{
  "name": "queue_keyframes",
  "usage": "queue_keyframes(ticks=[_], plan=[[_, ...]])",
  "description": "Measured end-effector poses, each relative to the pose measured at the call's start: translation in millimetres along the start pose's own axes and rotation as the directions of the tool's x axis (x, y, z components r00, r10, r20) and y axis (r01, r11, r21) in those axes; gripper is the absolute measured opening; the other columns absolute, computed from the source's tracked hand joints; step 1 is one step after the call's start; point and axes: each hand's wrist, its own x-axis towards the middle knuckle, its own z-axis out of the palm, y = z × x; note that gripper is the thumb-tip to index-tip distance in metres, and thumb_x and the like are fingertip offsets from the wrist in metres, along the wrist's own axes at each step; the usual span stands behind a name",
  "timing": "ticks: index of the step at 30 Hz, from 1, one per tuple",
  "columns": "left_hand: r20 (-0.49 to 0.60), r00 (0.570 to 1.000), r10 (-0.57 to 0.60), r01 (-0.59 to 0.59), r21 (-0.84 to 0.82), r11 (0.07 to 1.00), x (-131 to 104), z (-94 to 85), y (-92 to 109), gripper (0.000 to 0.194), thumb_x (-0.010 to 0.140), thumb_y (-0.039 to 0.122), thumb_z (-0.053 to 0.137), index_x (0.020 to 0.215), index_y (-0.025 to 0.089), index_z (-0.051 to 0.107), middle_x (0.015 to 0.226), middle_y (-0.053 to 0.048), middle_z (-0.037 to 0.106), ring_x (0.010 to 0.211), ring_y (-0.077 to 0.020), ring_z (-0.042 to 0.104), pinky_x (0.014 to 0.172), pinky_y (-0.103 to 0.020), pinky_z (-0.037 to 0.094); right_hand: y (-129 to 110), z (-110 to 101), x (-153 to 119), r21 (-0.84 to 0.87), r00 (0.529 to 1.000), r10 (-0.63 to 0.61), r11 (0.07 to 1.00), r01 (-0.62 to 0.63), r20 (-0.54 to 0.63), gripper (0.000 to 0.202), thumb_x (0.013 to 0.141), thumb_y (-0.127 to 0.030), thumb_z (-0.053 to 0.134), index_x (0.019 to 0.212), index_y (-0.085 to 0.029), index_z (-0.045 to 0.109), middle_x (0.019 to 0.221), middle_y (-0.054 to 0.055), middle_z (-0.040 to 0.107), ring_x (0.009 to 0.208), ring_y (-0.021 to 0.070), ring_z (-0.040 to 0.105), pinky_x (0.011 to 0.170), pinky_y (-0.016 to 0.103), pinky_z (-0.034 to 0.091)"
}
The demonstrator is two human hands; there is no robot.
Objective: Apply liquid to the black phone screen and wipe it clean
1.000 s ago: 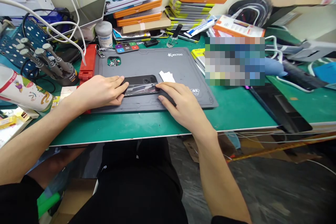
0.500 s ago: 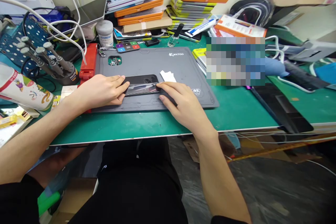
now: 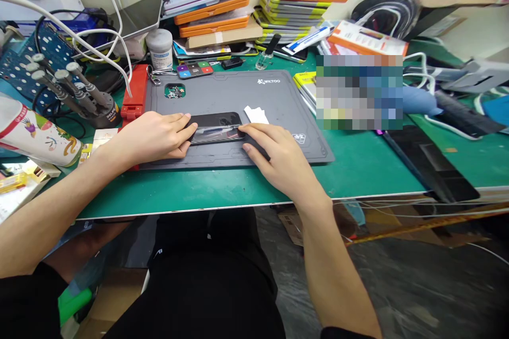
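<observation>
A black smartphone (image 3: 217, 118) lies flat on the grey work mat (image 3: 222, 90), held at both ends. My left hand (image 3: 157, 135) closes on its left end, the thumb along the near edge and the fingers over the top. At the right end, the fingers of my right hand (image 3: 278, 151) press the corner, and the thumb rests lower beside it. Bright reflections cross the near half of the phone; whether a clear film covers it, I cannot tell. A crumpled white wipe (image 3: 256, 115) lies just behind my right hand.
A red holder (image 3: 135, 92) borders the mat's left side, beside a screwdriver stand (image 3: 105, 114) and a patterned cup (image 3: 35, 132). Small screws sit in the mat's tray (image 3: 175, 91). Stacked orange and yellow cases (image 3: 294, 8) line the back. Another black phone (image 3: 431, 161) lies right.
</observation>
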Motion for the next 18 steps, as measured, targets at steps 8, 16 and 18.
queue_keyframes(ticks=[8, 16, 18], plan=[[0.005, 1.000, 0.023, -0.024, 0.035, 0.999, 0.7, -0.3, 0.9, 0.043, 0.106, 0.030, 0.050, 0.137, 0.011, 0.072, 0.143, -0.021, 0.072, 0.125, -0.0321, 0.075, 0.082, -0.040, 0.066, 0.6, 0.3, -0.2, 0.001, 1.000, -0.003, 1.000, 0.003, -0.003, 0.039, 0.112, -0.032, 0.049, 0.148, -0.023, 0.061, 0.145, 0.014, 0.069, 0.134, 0.0343, 0.064, 0.113, 0.057, 0.052], [0.007, 1.000, 0.013, -0.013, 0.026, 1.000, 0.6, 0.2, 0.6, 0.042, 0.106, 0.029, 0.051, 0.139, 0.012, 0.072, 0.144, -0.020, 0.072, 0.128, -0.0318, 0.074, 0.083, -0.039, 0.066, 1.3, 0.9, -0.9, 0.001, 1.000, -0.017, 1.000, 0.017, -0.021, 0.038, 0.112, -0.031, 0.050, 0.148, -0.023, 0.062, 0.145, 0.014, 0.070, 0.133, 0.0337, 0.065, 0.111, 0.056, 0.053], [-0.003, 1.000, 0.006, -0.006, 0.015, 1.000, 0.1, 0.9, 0.4, 0.042, 0.106, 0.029, 0.052, 0.139, 0.014, 0.072, 0.144, -0.019, 0.072, 0.128, -0.0305, 0.074, 0.085, -0.038, 0.066, 1.4, 1.3, -1.0, 0.000, 0.999, -0.021, 1.000, 0.021, -0.027, 0.038, 0.112, -0.030, 0.050, 0.148, -0.023, 0.063, 0.144, 0.014, 0.070, 0.132, 0.0336, 0.065, 0.111, 0.056, 0.053]])
